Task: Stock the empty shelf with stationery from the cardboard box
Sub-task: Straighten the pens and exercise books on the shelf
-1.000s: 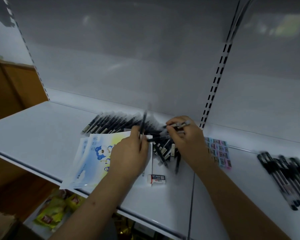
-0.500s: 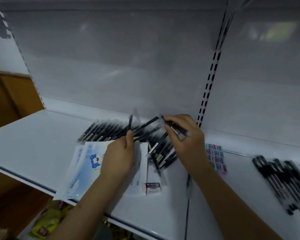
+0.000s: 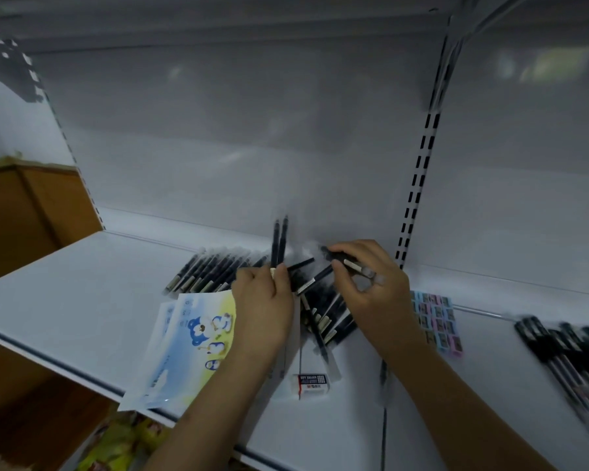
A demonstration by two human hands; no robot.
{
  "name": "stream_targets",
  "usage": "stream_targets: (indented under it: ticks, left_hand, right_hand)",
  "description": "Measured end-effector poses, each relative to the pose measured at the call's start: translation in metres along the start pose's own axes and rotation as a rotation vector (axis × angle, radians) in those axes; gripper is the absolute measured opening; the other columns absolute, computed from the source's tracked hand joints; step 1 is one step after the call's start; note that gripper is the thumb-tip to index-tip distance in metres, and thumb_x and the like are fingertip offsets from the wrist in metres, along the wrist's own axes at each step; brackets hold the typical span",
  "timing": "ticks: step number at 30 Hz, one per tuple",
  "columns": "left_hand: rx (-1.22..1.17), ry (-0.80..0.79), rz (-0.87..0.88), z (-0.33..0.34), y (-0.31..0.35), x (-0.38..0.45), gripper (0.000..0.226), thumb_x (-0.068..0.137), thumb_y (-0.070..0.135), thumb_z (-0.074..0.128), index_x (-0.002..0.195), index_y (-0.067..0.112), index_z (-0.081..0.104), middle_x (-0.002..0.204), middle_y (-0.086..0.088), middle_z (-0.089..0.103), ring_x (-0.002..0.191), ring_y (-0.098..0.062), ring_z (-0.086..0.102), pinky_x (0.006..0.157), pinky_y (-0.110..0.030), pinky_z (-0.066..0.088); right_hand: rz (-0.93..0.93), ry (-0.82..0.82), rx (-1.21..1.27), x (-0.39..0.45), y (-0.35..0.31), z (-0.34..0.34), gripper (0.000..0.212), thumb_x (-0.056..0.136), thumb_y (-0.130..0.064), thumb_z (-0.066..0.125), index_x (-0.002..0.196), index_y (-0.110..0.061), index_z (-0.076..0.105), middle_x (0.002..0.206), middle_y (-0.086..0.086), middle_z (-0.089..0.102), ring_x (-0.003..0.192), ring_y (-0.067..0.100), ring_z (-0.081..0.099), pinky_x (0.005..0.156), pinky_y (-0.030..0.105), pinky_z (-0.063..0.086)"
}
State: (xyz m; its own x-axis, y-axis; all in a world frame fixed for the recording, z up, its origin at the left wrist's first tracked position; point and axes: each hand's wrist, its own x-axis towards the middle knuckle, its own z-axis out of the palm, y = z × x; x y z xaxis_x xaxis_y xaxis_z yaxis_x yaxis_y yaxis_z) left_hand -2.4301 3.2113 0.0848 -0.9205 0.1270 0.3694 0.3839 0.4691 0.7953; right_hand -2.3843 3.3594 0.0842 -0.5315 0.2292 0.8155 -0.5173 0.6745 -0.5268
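On the white shelf [image 3: 82, 300], a row of dark wrapped pens [image 3: 208, 273] lies against the back wall. A looser heap of the same pens [image 3: 327, 314] sits between my hands. My left hand [image 3: 262, 311] grips two pens [image 3: 279, 243] that stand upright. My right hand [image 3: 371, 294] pinches another wrapped pen [image 3: 351, 265] above the heap. A blue and yellow cartoon booklet [image 3: 187, 345] lies under my left wrist. A white eraser [image 3: 310, 384] rests near the front edge. The cardboard box is out of view.
A sheet of small coloured squares [image 3: 436, 321] lies right of my right hand. More black pens [image 3: 572, 368] are at the far right. A slotted upright [image 3: 419, 185] divides the back wall. Yellow packets [image 3: 116, 440] sit below the shelf, a wooden unit [image 3: 24, 215] at left.
My left hand went from holding one upright pen to two held together. My right hand stayed over the heap, turning the pen it pinches. The camera tilted up a little.
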Motion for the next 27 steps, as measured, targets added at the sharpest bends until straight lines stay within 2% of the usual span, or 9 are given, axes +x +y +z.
stream_targets:
  ticks: [2, 5, 9, 12, 15, 17, 20, 24, 27]
  left_hand:
    - [-0.116, -0.039, -0.014, -0.002, 0.004, 0.001, 0.033, 0.105, 0.029, 0.038, 0.077, 0.018, 0.051, 0.089, -0.001, 0.054, 0.097, -0.023, 0.056, 0.083, -0.032, 0.044]
    - [-0.529, -0.298, -0.190, -0.002, 0.022, -0.001, 0.025, 0.107, 0.024, 0.038, 0.105, 0.007, 0.055, 0.089, -0.007, 0.071, 0.075, -0.013, 0.073, 0.066, -0.022, 0.057]
    - [-0.659, -0.371, -0.342, 0.001, 0.027, -0.002, 0.022, 0.107, 0.019, 0.040, 0.113, 0.006, 0.055, 0.061, 0.004, 0.067, 0.053, -0.010, 0.066, 0.049, -0.024, 0.054]
    - [-0.717, -0.363, -0.463, 0.001, 0.026, 0.000, 0.024, 0.106, 0.023, 0.042, 0.118, 0.009, 0.058, 0.074, -0.003, 0.066, 0.062, -0.013, 0.064, 0.051, -0.024, 0.053]
    - [-0.777, -0.401, -0.513, 0.000, 0.023, 0.001, 0.025, 0.106, 0.023, 0.042, 0.114, 0.008, 0.060, 0.080, -0.007, 0.065, 0.067, -0.015, 0.062, 0.049, -0.024, 0.050]
    - [-0.752, -0.454, -0.458, -0.003, 0.021, 0.001, 0.022, 0.106, 0.017, 0.041, 0.105, 0.007, 0.061, 0.074, -0.003, 0.065, 0.060, -0.011, 0.060, 0.047, -0.022, 0.044]
    - [-0.684, -0.498, -0.334, -0.005, 0.018, 0.000, 0.020, 0.106, 0.011, 0.040, 0.100, 0.008, 0.059, 0.080, -0.001, 0.060, 0.058, -0.009, 0.049, 0.050, -0.021, 0.037]
    - [-0.588, -0.550, -0.134, -0.015, 0.007, 0.000, 0.017, 0.105, 0.011, 0.041, 0.103, 0.009, 0.058, 0.084, -0.007, 0.056, 0.060, -0.010, 0.044, 0.051, -0.018, 0.039]
    - [-0.506, -0.721, 0.003, -0.020, 0.007, -0.007, 0.015, 0.105, 0.007, 0.042, 0.105, 0.012, 0.056, 0.075, 0.005, 0.059, 0.061, -0.007, 0.047, 0.055, -0.016, 0.040]
  right_hand:
    - [0.029, 0.004, 0.024, 0.000, -0.001, 0.000, 0.020, 0.090, -0.002, 0.065, 0.106, -0.013, 0.070, 0.101, -0.006, 0.065, 0.094, 0.004, 0.063, 0.082, 0.013, 0.047]
    - [-0.006, -0.081, -0.007, -0.001, 0.005, 0.003, 0.022, 0.093, -0.006, 0.061, 0.113, -0.011, 0.069, 0.108, -0.003, 0.063, 0.101, 0.005, 0.061, 0.088, 0.016, 0.046]
    - [-0.127, -0.263, -0.216, -0.009, 0.019, 0.013, 0.041, 0.097, -0.020, 0.042, 0.132, -0.004, 0.058, 0.133, 0.005, 0.056, 0.123, 0.012, 0.051, 0.107, 0.020, 0.038]
    - [-0.245, -0.370, -0.302, -0.016, 0.029, 0.023, 0.045, 0.100, -0.014, 0.037, 0.139, 0.006, 0.046, 0.147, 0.020, 0.044, 0.137, 0.024, 0.039, 0.117, 0.028, 0.026]
    - [-0.242, -0.425, -0.318, -0.014, 0.032, 0.023, 0.044, 0.100, -0.017, 0.038, 0.140, -0.002, 0.049, 0.146, 0.011, 0.047, 0.132, 0.020, 0.044, 0.114, 0.029, 0.031]
    - [-0.094, -0.417, -0.236, -0.012, 0.027, 0.017, 0.043, 0.101, -0.023, 0.038, 0.142, -0.019, 0.049, 0.136, 0.005, 0.058, 0.117, 0.015, 0.054, 0.101, 0.032, 0.044]
    - [0.130, -0.364, 0.007, -0.009, 0.016, 0.010, 0.046, 0.102, -0.021, 0.043, 0.147, -0.034, 0.039, 0.124, 0.001, 0.059, 0.107, 0.006, 0.055, 0.094, 0.015, 0.042]
    - [0.362, -0.073, 0.127, 0.000, 0.003, 0.009, 0.073, 0.087, -0.043, 0.062, 0.149, -0.021, 0.030, 0.132, -0.009, 0.046, 0.102, 0.005, 0.058, 0.077, 0.010, 0.046]
    - [0.727, -0.169, 0.495, 0.003, -0.007, 0.004, 0.071, 0.076, -0.055, 0.066, 0.132, -0.016, 0.046, 0.108, 0.008, 0.064, 0.076, 0.015, 0.067, 0.061, 0.018, 0.053]
